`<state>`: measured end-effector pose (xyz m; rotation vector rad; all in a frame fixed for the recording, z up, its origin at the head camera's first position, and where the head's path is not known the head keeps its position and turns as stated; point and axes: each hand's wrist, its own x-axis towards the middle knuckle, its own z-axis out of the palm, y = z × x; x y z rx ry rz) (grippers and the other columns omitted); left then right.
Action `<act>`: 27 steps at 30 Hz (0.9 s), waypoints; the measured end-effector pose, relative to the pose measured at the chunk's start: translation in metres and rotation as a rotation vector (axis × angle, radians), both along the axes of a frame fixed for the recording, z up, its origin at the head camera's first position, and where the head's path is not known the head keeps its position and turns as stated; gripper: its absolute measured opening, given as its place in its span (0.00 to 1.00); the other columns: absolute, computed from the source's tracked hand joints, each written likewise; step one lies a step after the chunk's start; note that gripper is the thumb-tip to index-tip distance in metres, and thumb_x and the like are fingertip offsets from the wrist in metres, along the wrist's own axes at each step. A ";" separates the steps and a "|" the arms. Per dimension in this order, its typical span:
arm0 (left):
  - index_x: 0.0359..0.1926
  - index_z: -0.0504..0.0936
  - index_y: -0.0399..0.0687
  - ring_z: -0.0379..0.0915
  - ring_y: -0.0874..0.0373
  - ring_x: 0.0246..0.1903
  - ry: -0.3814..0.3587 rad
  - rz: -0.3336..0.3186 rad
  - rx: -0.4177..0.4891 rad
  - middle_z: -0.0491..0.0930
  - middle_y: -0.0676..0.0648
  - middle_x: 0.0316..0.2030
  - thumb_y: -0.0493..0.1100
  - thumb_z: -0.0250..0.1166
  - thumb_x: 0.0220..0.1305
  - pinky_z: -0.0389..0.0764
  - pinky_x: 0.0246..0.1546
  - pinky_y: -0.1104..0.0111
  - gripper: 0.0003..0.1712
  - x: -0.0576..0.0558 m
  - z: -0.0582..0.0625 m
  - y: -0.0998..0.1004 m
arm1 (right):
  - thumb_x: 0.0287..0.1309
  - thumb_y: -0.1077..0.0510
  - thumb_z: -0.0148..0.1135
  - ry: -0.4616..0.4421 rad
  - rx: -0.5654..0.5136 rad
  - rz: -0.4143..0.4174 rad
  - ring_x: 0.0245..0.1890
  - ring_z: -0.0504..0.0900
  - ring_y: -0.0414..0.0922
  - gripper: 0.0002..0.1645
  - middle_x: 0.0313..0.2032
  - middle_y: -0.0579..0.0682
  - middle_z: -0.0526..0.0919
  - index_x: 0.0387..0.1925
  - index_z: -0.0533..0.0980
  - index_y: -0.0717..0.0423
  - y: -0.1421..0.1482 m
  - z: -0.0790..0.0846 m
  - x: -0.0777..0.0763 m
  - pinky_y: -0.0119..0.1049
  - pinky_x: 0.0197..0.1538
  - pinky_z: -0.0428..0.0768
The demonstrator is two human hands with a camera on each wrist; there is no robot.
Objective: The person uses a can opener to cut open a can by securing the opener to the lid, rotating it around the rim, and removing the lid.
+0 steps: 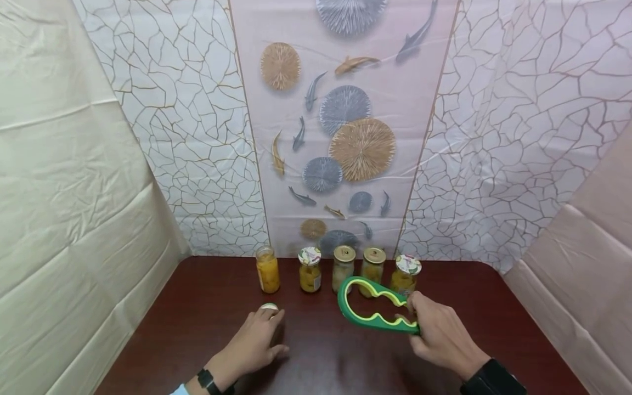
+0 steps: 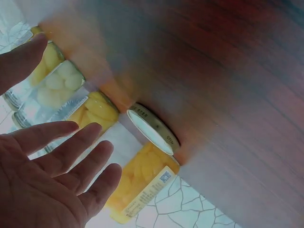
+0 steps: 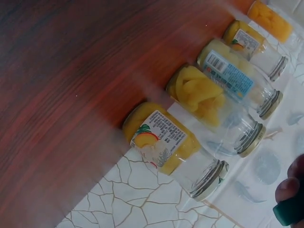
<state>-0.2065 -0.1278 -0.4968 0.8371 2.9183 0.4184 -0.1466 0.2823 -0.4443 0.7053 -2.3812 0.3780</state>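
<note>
My right hand point(image 1: 441, 332) grips the handles of a green jar opener point(image 1: 347, 312), whose yellow-green toothed loop points left, in front of the jars. In the right wrist view only fingertips and a green end of the opener point(image 3: 287, 211) show. My left hand point(image 1: 254, 340) hangs with fingers spread just behind a jar lid point(image 1: 269, 306) on the table. The left wrist view shows this lid point(image 2: 153, 130) lying flat, apart from the fingers, which hold nothing. Beyond it stands a lidless glass jar point(image 1: 268, 272) of orange fruit pieces.
Several lidded fruit jars stand in a row along the back of the dark red table point(image 1: 316, 351): one with a patterned lid point(image 1: 310, 274), two with gold lids point(image 1: 343, 269) and, at right, another patterned-lid jar point(image 1: 405, 274). A patterned cloth point(image 1: 212, 137) hangs behind.
</note>
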 end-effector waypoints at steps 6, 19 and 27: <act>0.69 0.73 0.38 0.68 0.41 0.66 0.019 -0.020 0.012 0.76 0.37 0.63 0.61 0.71 0.63 0.70 0.62 0.35 0.43 0.008 0.003 0.000 | 0.33 0.66 0.61 0.018 0.057 0.032 0.22 0.54 0.32 0.19 0.26 0.36 0.58 0.27 0.64 0.45 0.000 0.000 -0.001 0.25 0.23 0.54; 0.69 0.74 0.40 0.70 0.46 0.63 0.054 -0.049 0.031 0.78 0.42 0.62 0.61 0.66 0.68 0.73 0.60 0.40 0.39 0.016 0.010 0.004 | 0.35 0.68 0.62 0.055 0.193 -0.204 0.21 0.62 0.42 0.13 0.26 0.47 0.69 0.29 0.75 0.53 -0.017 0.011 -0.004 0.34 0.26 0.61; 0.70 0.73 0.41 0.70 0.46 0.64 0.064 -0.061 0.041 0.78 0.42 0.62 0.61 0.65 0.69 0.71 0.63 0.41 0.39 0.020 0.010 0.006 | 0.41 0.67 0.63 -0.146 0.157 -0.318 0.19 0.59 0.42 0.10 0.25 0.46 0.65 0.28 0.76 0.53 -0.019 0.007 -0.003 0.34 0.23 0.60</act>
